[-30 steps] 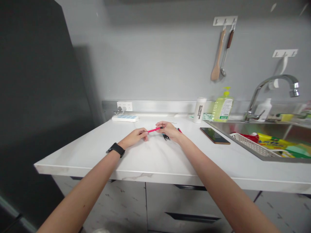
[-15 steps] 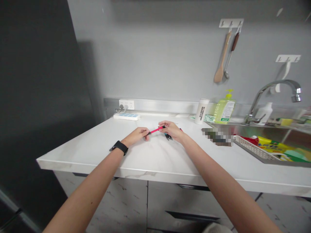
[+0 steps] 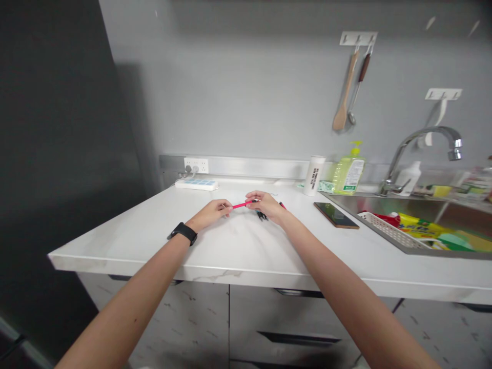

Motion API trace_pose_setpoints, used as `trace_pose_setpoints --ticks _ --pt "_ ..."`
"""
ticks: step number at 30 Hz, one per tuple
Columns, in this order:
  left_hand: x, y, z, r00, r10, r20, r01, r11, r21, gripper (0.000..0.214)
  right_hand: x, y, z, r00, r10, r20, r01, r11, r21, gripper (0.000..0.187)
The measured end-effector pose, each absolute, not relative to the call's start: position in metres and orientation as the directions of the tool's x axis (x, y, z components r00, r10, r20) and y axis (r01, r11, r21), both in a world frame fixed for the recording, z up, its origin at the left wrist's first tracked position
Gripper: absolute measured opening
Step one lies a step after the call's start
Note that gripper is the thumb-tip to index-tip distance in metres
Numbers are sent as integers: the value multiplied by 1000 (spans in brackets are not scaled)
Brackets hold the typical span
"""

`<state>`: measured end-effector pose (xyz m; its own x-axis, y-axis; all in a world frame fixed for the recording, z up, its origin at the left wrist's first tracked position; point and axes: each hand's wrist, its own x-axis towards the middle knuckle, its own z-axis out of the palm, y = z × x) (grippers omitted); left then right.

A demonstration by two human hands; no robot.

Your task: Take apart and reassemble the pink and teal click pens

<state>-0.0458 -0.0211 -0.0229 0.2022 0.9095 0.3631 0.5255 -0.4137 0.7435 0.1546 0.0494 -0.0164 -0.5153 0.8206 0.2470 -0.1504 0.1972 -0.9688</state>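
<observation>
Above the white counter, a slim red pen (image 3: 240, 205) with dark ends spans the gap between my two hands. My left hand (image 3: 215, 213), with a black watch (image 3: 183, 233) on its wrist, is closed on the pen's left end. The fingers of my right hand (image 3: 265, 204) pinch its right end. Under and beside my right hand lie several more pens (image 3: 262, 215), dark-tipped and partly hidden by the hand. A red end (image 3: 283, 205) pokes out on the hand's far side.
A phone (image 3: 335, 215) lies right of my right arm, before the sink (image 3: 384, 241) and its faucet (image 3: 400, 148). Behind stand a white cup-like container (image 3: 314, 176) and a green soap bottle (image 3: 348, 174). A power strip (image 3: 197, 184) lies at the back left.
The view has shifted slightly, so everything sits a little further left. Both hands keep hold of the red pen, which is now held more level.
</observation>
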Motion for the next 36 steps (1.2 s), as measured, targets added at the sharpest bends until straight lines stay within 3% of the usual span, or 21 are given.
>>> trace_pose_setpoints --ticks 10,25,36 --pt "-43 -23 -18 247 928 280 587 -373 718 41 154 43 -12 -486 839 243 -211 158 -965 36" --pt "-41 -22 -24 223 933 284 563 -361 744 12 154 55 -14 -348 922 171 -217 99 -971 17" --pt "-51 -22 -28 149 920 361 780 -334 529 11 156 64 -23 -221 968 120 -140 90 -986 20"
